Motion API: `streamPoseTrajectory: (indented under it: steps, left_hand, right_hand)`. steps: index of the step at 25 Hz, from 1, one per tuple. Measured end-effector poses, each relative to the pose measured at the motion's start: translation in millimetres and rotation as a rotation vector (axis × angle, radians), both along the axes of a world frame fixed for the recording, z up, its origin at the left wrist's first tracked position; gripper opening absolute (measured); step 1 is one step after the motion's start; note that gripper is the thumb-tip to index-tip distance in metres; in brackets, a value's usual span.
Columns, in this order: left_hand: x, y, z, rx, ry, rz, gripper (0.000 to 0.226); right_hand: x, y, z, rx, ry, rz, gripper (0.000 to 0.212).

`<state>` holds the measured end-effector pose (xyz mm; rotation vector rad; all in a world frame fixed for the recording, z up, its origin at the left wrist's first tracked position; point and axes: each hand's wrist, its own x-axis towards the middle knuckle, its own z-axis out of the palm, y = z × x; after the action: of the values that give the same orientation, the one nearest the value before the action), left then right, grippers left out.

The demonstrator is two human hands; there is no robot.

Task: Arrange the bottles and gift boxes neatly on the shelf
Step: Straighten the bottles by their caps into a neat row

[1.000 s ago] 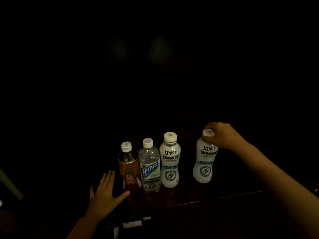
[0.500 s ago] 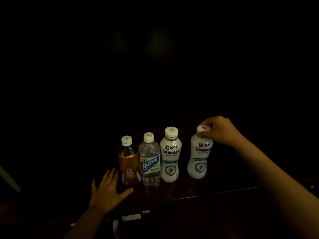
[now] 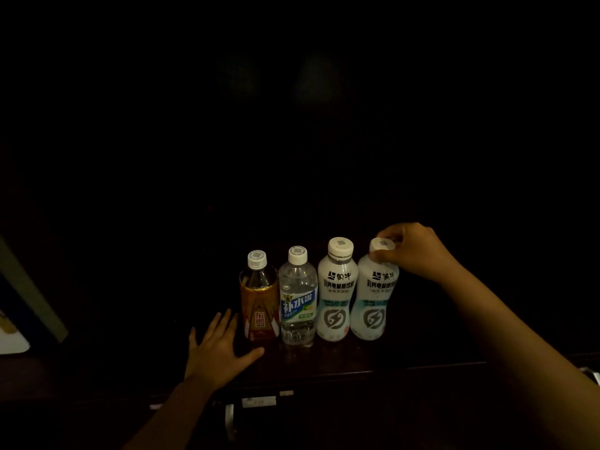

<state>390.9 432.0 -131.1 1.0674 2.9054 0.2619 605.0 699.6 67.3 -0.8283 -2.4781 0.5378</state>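
Four bottles [image 3: 318, 297] upright (amber, clear, two milky); right hand [image 3: 412, 251] grips one cap

One head-worn wide-angle view looks forward and down from above onto the dark wooden shelf [image 3: 324, 365], close enough that both forearms enter from the bottom edge (surroundings lost in darkness).

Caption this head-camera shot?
Right hand grips the rightmost white bottle, fourth in a row on the dark shelf.
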Motion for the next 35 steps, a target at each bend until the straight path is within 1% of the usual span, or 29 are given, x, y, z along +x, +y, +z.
streamPoseTrajectory:
  steps: [6,11,13,16,18,20,21,23,25,27,29,33,35]
  left_hand:
    - [1.4,-1.6,0.9,0.01,-0.001,0.003,0.104]
    - [3.7,-0.9,6.8,-0.044,-0.026,0.0,0.102]
    - [4.3,-1.1,10.8,-0.075,-0.062,-0.004,0.101]
    - [2.5,1.7,26.4,-0.107,-0.17,-0.02,0.097]
    - [-0.8,1.1,44.6,-0.057,-0.326,-0.056,0.09]
    - [-2.8,-5.4,65.0,0.024,-0.497,-0.07,0.083]
    - [-2.9,-10.1,75.8,0.038,-0.528,-0.054,0.082]
    - [-4.0,-18.5,97.8,0.051,-0.48,-0.021,0.084]
    - [-2.5,-28.1,122.7,0.117,-0.396,-0.02,0.084]
    - [4.8,-36.8,146.3,0.175,-0.316,-0.041,0.084]
    - [13.3,-50.5,167.1,0.235,-0.21,-0.064,0.083]
    - [25.2,-82.3,197.3,0.359,-0.049,-0.139,0.081]
    - [30.5,-99.7,206.2,0.408,-0.002,-0.177,0.08]
  right_hand:
    - [2.0,4.0,-5.1,-0.051,0.03,0.028,0.037]
    - [2.9,1.0,-10.3,-0.122,0.078,0.046,0.035]
    - [3.0,-1.0,-11.8,-0.127,0.091,0.06,0.035]
    - [3.9,-2.7,-12.2,-0.124,0.092,0.093,0.033]
    - [5.1,0.8,-9.3,-0.149,0.058,0.121,0.03]
    - [4.8,6.2,-2.0,-0.175,-0.018,0.147,0.027]
    - [3.8,8.5,2.6,-0.161,-0.07,0.15,0.03]
    - [0.1,9.8,12.6,-0.097,-0.157,0.11,0.044]
    - [-6.3,1.1,22.7,0.0,-0.175,0.037,0.055]
    - [-11.5,-15.6,31.3,0.104,-0.123,-0.016,0.058]
    - [-14.4,-40.6,37.3,0.184,-0.096,-0.018,0.059]
    - [-19.3,-95.5,44.6,0.285,-0.051,0.011,0.061]
    - [-23.4,-125.0,45.9,0.324,-0.01,0.019,0.062]
